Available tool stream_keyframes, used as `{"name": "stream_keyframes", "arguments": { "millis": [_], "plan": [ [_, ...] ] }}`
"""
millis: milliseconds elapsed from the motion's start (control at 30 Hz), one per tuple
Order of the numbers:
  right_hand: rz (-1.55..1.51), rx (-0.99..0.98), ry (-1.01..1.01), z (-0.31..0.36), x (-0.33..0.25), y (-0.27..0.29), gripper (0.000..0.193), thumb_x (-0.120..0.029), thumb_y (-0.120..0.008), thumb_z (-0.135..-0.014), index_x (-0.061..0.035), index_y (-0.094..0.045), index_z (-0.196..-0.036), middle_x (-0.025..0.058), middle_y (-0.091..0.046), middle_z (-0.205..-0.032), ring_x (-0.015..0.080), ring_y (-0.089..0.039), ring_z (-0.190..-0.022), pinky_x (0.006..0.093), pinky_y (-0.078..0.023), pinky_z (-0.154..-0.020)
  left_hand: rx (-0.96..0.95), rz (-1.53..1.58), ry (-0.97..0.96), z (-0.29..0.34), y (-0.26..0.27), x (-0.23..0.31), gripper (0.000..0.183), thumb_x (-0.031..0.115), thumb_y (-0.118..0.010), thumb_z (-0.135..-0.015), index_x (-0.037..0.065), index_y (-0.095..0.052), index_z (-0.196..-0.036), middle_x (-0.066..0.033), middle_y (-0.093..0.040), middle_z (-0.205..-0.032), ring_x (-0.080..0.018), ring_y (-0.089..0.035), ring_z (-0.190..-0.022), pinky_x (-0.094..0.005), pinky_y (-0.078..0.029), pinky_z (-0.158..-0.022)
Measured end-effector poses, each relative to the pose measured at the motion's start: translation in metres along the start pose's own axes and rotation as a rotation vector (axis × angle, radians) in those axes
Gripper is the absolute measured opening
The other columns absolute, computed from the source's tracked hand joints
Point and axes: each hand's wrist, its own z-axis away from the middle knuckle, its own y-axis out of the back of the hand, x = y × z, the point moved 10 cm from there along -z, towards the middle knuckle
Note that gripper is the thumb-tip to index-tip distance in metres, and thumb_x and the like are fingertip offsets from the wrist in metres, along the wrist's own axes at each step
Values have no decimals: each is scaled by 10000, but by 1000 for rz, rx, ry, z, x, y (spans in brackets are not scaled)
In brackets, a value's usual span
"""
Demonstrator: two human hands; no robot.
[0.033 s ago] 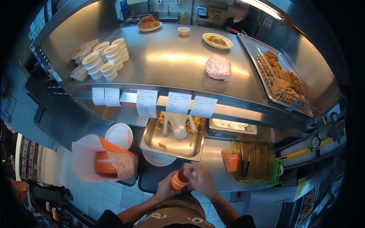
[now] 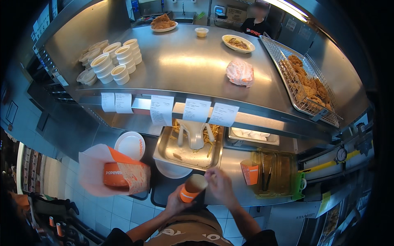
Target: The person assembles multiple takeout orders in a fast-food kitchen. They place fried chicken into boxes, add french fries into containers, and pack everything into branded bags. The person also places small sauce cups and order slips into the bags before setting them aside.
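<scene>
Hands meet low in the head view, just above the person's brown apron. The left hand (image 2: 175,201) has its grip closed around the lower part of an orange cup (image 2: 192,187), which is tilted and held over the dark tabletop (image 2: 162,192) edge. The right hand (image 2: 219,184) rests its fingers on the cup's rim, grip closed loosely there. Just beyond stands a steel pan (image 2: 189,151) with fries and a scoop (image 2: 195,133). To the left lies an orange-and-white paper bag (image 2: 115,170); to the right, an orange fry carton (image 2: 249,171).
</scene>
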Motion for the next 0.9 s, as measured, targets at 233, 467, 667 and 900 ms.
{"name": "stream_keyframes", "arguments": {
  "millis": [233,467,667,900],
  "plan": [
    [929,12,-71,-185,117,-85,478,-120,-593,-887,-24,-454,-1335,216,-582,-1114,358,-665,-965,394,-599,-719,296,768,219,0,83,-87,647,168,-904,-711,8,-524,-1211,-72,-645,-1008,-165,-641,-837,-306,-548,-713],
    [869,-127,-222,-228,156,-92,403,-147,-498,-950,-13,-442,-1326,347,-595,-1156,461,-692,-888,494,-586,-702,399,1216,-49,-97,106,-71,414,47,-741,-844,29,-514,-1191,-63,-585,-974,-129,-563,-791,-262,-442,-638],
    [465,-641,-601,-137,123,-45,369,-333,-500,-1014,1,-570,-1152,194,-679,-845,306,-703,-727,457,-568,-624,250,1303,-9,-79,85,-81,491,39,-721,-852,27,-472,-1275,-78,-577,-1088,-159,-582,-908,-299,-479,-742],
    [426,-904,-903,-50,158,-94,355,-164,-470,-954,27,-485,-1254,99,-591,-700,192,-600,-499,342,-478,-423,230,1257,80,-31,66,-110,913,212,-885,-737,-12,-353,-1445,-95,-493,-1392,-247,-532,-1280,-482,-404,-1126]
  ]
}}
